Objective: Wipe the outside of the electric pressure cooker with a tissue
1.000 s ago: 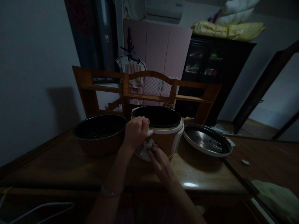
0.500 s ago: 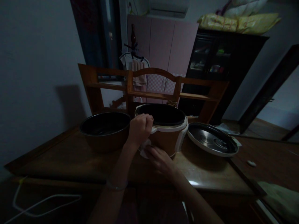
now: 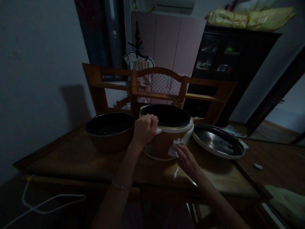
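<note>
An open rice cooker body (image 3: 157, 144), with a dark inside and a pale rim, stands on the wooden desk. My left hand (image 3: 145, 127) is closed over the front left of its rim, by a pale handle. In my right hand (image 3: 187, 157) is a crumpled white tissue (image 3: 175, 149), pressed to the right part of the cooker's front wall. Left of the cooker sits a dark inner pot (image 3: 111, 133). On the right, the detached lid (image 3: 216, 141) lies with its metal inner side up.
Behind the cooker rises the desk's wooden shelf frame (image 3: 157, 94). A white cord or hanger (image 3: 57, 197) hangs off the front left edge. Farther back are a pink wardrobe (image 3: 166, 44) and a dark cabinet (image 3: 243, 57). A small white object (image 3: 258, 166) lies at the right.
My right hand has moved the tissue rightward across the cooker's front, from below my left hand to near the right side. My left hand keeps its hold on the rim.
</note>
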`<state>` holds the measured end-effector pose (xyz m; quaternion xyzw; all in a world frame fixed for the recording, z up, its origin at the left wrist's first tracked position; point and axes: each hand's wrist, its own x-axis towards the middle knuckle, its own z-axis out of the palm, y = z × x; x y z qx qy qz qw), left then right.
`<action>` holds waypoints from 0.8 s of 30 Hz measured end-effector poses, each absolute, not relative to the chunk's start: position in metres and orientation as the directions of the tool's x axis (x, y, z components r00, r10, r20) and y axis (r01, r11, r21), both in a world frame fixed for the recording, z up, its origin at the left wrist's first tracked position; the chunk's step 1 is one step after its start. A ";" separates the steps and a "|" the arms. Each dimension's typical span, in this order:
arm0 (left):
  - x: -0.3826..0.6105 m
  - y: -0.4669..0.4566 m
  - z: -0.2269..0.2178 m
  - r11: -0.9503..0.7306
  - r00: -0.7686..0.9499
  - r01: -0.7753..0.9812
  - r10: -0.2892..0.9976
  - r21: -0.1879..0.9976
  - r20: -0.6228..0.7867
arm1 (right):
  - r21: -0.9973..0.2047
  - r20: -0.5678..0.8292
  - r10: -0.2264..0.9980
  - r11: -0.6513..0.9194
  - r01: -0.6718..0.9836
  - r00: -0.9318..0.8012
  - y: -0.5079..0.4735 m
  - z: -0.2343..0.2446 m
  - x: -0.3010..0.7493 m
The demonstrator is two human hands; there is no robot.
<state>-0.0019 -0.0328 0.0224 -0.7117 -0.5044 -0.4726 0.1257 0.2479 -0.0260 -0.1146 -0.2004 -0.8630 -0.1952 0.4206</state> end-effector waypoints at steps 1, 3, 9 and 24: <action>-0.002 -0.033 0.022 -0.459 0.044 0.837 0.598 0.297 0.800 | 0.163 0.831 0.158 0.847 0.506 -0.534 -0.024 -0.112 0.245; -0.002 -0.033 0.022 -0.460 0.040 0.835 0.598 0.302 0.800 | 0.172 0.832 0.141 0.854 0.490 -0.537 -0.025 -0.103 0.231; -0.002 -0.033 0.022 -0.453 0.038 0.840 0.599 0.299 0.800 | 0.285 0.761 0.095 0.840 0.462 -0.642 -0.036 -0.086 0.176; -0.003 -0.030 0.021 -0.479 0.030 0.814 0.599 0.328 0.800 | 0.257 0.413 0.213 0.905 0.338 -0.886 -0.045 -0.128 0.182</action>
